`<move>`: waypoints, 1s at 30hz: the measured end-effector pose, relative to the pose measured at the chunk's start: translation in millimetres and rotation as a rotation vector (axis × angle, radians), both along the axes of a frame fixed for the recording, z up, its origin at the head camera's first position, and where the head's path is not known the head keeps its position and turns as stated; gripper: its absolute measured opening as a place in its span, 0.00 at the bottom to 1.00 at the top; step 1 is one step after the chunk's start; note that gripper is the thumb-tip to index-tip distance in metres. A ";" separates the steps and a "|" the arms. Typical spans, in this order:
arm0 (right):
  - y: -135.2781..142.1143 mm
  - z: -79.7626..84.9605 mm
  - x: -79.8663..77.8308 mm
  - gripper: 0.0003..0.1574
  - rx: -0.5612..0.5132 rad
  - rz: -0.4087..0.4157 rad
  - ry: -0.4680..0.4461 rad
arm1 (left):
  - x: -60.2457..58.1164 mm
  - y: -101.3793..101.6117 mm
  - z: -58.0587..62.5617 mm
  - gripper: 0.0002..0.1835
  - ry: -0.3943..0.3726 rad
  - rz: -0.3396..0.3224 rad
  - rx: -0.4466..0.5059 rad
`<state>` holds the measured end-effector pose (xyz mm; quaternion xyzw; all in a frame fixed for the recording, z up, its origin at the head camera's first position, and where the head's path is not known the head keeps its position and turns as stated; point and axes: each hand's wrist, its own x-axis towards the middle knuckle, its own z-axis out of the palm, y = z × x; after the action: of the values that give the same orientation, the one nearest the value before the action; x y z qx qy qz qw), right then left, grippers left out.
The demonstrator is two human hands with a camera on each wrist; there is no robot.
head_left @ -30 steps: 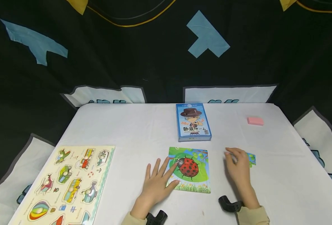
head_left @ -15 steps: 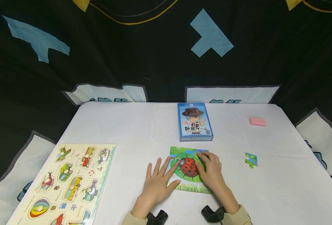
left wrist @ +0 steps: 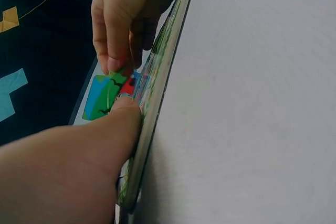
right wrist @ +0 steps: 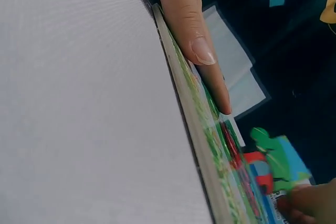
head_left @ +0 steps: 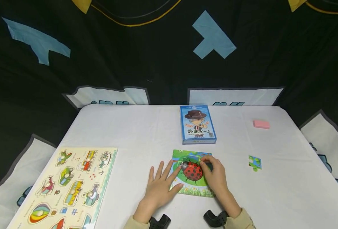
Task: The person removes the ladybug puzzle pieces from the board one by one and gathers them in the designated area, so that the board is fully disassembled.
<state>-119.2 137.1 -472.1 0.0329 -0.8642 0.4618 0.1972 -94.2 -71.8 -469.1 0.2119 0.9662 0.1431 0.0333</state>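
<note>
Left fingers [head_left: 174, 173] spread on puzzle [head_left: 196, 188], right fingers [head_left: 207, 158] pinching piece [right wrist: 282, 160]

Blue box [head_left: 198, 124] reading "卧底ゲーム", small "UNDERCOVER GAME" beneath

Clear, even light in head view; dimmer, blurrier wrist views.

Pinches puzzle piece [right wrist: 281, 161] with right hand [right wrist: 311, 204] at four o'clock and rests left hand [right wrist: 188, 27] on board [right wrist: 208, 135] at twelve.
</note>
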 end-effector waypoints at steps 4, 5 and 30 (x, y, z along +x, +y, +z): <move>13.2 5.5 1.1 0.04 -0.085 -0.071 -0.019 | -0.2 1.3 -0.4 0.33 -0.009 -0.005 0.008; 19.2 6.9 1.0 0.04 -0.096 -0.101 -0.018 | -0.1 1.5 -0.3 0.33 -0.012 -0.007 0.009; 88.6 11.8 3.5 0.12 0.040 -0.423 -0.015 | 1.6 -0.6 1.9 0.33 -0.015 0.000 0.028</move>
<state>-115.6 225.6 -460.3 -0.1488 -0.8623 0.3930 0.2826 -92.6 -72.3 -467.2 0.2114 0.9637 0.1583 0.0375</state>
